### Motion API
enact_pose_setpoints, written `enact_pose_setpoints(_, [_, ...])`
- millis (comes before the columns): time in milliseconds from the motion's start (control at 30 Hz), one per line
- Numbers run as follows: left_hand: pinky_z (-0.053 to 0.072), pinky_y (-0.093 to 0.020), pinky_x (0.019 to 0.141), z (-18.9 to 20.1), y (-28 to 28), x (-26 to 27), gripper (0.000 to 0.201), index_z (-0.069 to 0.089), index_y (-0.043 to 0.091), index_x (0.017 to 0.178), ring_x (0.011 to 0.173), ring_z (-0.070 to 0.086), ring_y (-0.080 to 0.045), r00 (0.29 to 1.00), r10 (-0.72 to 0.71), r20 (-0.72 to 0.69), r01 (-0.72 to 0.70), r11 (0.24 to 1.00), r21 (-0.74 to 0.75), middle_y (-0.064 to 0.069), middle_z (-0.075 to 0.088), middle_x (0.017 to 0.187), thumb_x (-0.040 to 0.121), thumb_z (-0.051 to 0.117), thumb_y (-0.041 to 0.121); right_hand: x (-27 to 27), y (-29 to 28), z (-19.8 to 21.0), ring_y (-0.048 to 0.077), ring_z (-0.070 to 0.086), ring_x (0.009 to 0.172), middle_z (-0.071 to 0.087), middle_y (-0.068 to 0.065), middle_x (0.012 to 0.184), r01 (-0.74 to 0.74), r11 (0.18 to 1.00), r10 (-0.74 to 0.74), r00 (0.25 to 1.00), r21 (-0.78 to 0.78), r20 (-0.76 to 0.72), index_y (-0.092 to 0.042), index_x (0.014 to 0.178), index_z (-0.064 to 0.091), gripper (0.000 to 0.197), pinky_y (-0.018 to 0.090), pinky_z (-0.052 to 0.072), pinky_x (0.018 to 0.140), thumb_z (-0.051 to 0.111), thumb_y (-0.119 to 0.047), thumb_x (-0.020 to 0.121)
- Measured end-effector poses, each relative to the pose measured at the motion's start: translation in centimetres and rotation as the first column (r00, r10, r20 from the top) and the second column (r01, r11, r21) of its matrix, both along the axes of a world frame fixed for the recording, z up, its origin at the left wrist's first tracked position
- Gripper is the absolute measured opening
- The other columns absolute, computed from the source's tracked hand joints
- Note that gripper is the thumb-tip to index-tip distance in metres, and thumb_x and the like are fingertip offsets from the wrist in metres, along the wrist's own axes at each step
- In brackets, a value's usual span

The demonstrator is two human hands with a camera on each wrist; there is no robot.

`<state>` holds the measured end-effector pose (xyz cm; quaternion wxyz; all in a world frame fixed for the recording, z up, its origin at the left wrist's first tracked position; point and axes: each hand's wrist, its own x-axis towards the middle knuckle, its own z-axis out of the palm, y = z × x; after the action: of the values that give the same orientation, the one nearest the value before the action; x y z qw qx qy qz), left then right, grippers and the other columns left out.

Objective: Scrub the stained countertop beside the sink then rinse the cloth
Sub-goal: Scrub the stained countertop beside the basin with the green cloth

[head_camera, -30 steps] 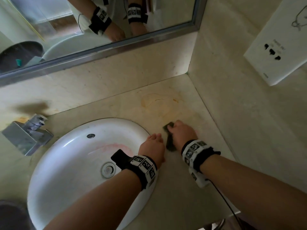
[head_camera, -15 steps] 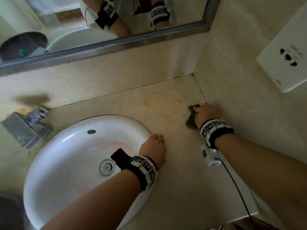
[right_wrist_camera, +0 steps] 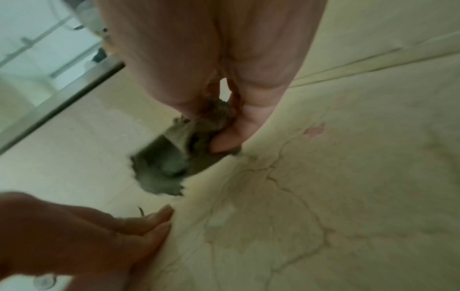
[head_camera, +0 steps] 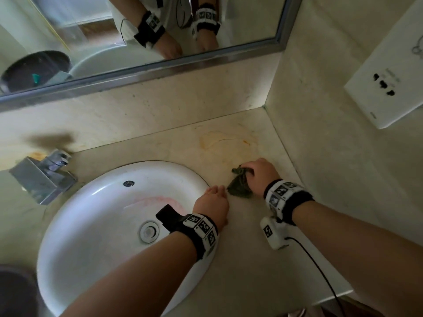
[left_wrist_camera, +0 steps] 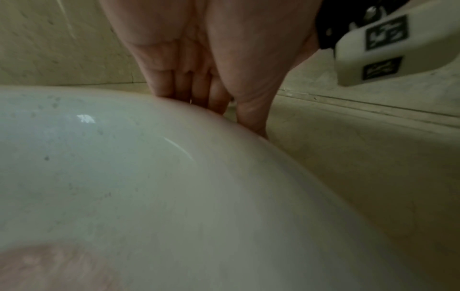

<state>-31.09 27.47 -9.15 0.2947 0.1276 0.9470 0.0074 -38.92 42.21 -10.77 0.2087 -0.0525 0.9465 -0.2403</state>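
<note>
A dark green-grey cloth [head_camera: 239,186] lies bunched on the beige countertop [head_camera: 263,259] just right of the sink. My right hand [head_camera: 259,173] grips it, fingers and thumb curled round the wad [right_wrist_camera: 199,137]. An orange-yellow stain [head_camera: 219,140] marks the counter behind the cloth, near the corner. My left hand [head_camera: 214,202] rests flat on the white sink rim [left_wrist_camera: 224,126], fingers straight and together, fingertips almost touching the cloth's edge.
The white oval basin [head_camera: 103,225] has a drain [head_camera: 148,231] and a pinkish smear. A chrome tap [head_camera: 43,177] stands at the left. A mirror [head_camera: 137,30] runs along the back wall. A white socket plate [head_camera: 389,72] sits on the right wall. A cable trails from my right wrist.
My right hand has dragged the cloth from near the right wall back toward the sink, beside my left hand. The left hand has stayed on the rim.
</note>
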Motion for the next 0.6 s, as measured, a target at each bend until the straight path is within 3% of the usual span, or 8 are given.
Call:
enact_pose_setpoints(100, [0.024,-0.032,0.116,0.1,-0.1,0.1,0.083,0.019,0.001,0.152,0.144,0.020,-0.027,1.000,-0.004,0.005,0.004,1.000,0.009,-0.011,0.016,0.159,0.090,0.065,0.032,0.8,1.4,0.6,0.028,0.055,0.104,0.053,0.012,0.117,0.104,0.981,-0.085,0.990,-0.163,0.116,-0.012,0.118,0.058,0.029,0.032,0.045,0.087,0.044,-0.006,0.093])
enact_pose_setpoints(200, [0.031,-0.033,0.112,0.2,-0.1,0.2,0.081,0.024,0.000,0.150,0.140,0.026,-0.027,0.998,0.049,0.027,-0.050,0.998,0.031,-0.010,0.025,0.154,0.088,0.068,0.031,1.4,2.3,0.9,0.023,0.052,0.085,0.054,0.005,0.089,0.129,0.975,-0.107,0.986,-0.179,0.127,-0.014,0.094,0.051,0.015,0.028,0.042,0.072,0.046,-0.002,0.088])
enact_pose_setpoints(267, [0.035,-0.033,0.109,0.4,0.0,0.2,0.079,0.030,0.000,0.147,0.136,0.031,-0.026,0.996,0.068,0.050,-0.069,0.997,0.029,-0.009,0.030,0.149,0.087,0.069,0.032,1.8,2.5,1.0,0.024,0.052,0.077,0.052,0.003,0.079,0.155,0.975,-0.137,0.984,-0.160,0.116,-0.013,0.089,0.050,0.015,0.028,0.040,0.061,0.045,0.000,0.085])
enact_pose_setpoints(400, [0.035,-0.034,0.111,0.3,0.0,0.2,0.077,0.033,0.001,0.146,0.136,0.031,-0.026,0.996,0.061,0.059,-0.062,0.998,0.017,-0.009,0.031,0.148,0.087,0.068,0.036,1.9,2.6,1.0,0.028,0.052,0.082,0.054,0.009,0.087,0.324,0.925,-0.274,0.931,-0.200,0.242,-0.009,0.094,0.055,0.023,0.035,0.045,0.075,0.039,0.002,0.081])
enact_pose_setpoints(500, [0.037,-0.034,0.107,0.5,0.1,0.3,0.082,0.026,0.002,0.149,0.137,0.030,-0.026,0.997,0.070,0.024,-0.070,0.997,0.023,-0.009,0.031,0.148,0.087,0.068,0.035,2.0,2.6,1.3,0.023,0.040,0.065,0.042,0.005,0.072,0.390,0.891,-0.297,0.888,-0.233,0.350,-0.013,0.077,0.044,0.007,0.035,0.035,0.064,0.046,-0.014,0.083])
enact_pose_setpoints(600, [0.039,-0.033,0.105,0.5,0.0,0.3,0.079,0.029,0.002,0.147,0.134,0.034,-0.026,0.999,0.048,0.011,-0.047,0.999,-0.004,-0.010,0.034,0.145,0.087,0.068,0.036,2.2,2.5,1.5,0.022,0.051,0.071,0.053,0.004,0.079,0.313,0.937,-0.247,0.909,-0.159,0.335,-0.016,0.087,0.049,0.022,0.031,0.042,0.062,0.055,-0.036,0.087])
